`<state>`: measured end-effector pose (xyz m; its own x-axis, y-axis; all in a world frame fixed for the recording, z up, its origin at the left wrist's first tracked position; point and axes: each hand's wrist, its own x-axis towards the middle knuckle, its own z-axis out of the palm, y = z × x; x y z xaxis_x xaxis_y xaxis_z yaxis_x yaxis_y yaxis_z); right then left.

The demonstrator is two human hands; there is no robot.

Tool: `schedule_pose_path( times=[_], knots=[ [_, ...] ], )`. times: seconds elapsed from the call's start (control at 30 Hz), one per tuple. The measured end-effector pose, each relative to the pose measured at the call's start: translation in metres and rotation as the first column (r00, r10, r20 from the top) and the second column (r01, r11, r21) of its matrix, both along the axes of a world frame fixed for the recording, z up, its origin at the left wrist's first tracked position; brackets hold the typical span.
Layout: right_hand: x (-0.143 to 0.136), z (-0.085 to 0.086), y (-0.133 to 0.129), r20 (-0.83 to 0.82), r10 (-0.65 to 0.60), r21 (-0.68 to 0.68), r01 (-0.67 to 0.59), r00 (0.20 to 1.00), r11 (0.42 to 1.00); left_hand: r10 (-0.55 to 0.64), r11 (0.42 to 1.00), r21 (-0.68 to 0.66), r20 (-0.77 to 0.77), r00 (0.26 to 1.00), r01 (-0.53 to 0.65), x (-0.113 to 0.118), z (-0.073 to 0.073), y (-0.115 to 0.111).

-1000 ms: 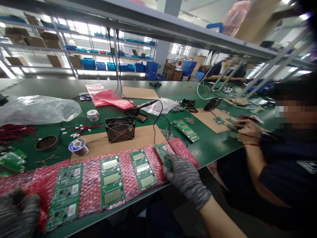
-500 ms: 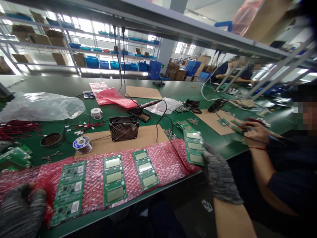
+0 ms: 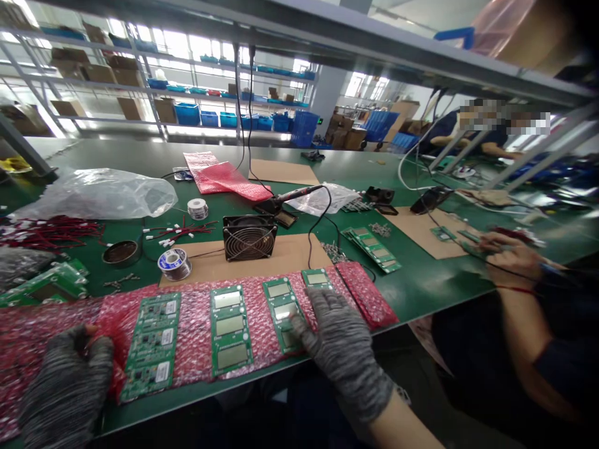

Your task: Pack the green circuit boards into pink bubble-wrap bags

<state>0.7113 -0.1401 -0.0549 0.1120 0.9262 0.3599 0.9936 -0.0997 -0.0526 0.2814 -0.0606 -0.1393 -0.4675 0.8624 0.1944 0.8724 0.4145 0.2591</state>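
Note:
My left hand (image 3: 70, 380), in a grey knit glove, pinches the edge of red bubble wrap (image 3: 194, 337) at the lower left. Beside it on the wrap lies a green circuit board (image 3: 152, 349), component side up. Two boards with three display windows each, a middle one (image 3: 231, 327) and one farther right (image 3: 276, 290), lie to its right. My gloved right hand (image 3: 349, 346) is on another display circuit board (image 3: 317, 277) at the wrap's right part, fingers over it and thumb along its left side. Most of that board is hidden under the hand.
Behind the wrap stand a black fan (image 3: 249, 238), a solder spool (image 3: 175, 265) and a soldering iron (image 3: 299, 194). Stacked display boards (image 3: 374, 249) lie to the right. A co-worker's hand (image 3: 512, 262) works at the far right. Red-black wires (image 3: 51, 234) lie left.
My right hand has brought its circuit board left from beside the stack and down onto the bubble wrap. My left hand keeps its pinch on the wrap. The view has shifted slightly.

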Motion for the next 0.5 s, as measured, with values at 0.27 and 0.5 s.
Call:
schedule_pose_path(
  times=[0.27,0.5],
  knots=[
    [-0.039,-0.015,0.012,0.037,-0.011,-0.218,0.019,0.999,0.976,-0.016,0.995,-0.098,0.142,0.990,0.030,0.020,0.033,-0.004],
    [-0.045,0.006,0.017,0.055,0.011,-0.309,0.006,0.998,0.951,-0.056,0.990,-0.119,0.150,0.987,0.074,0.022,0.037,-0.007]
  ],
)
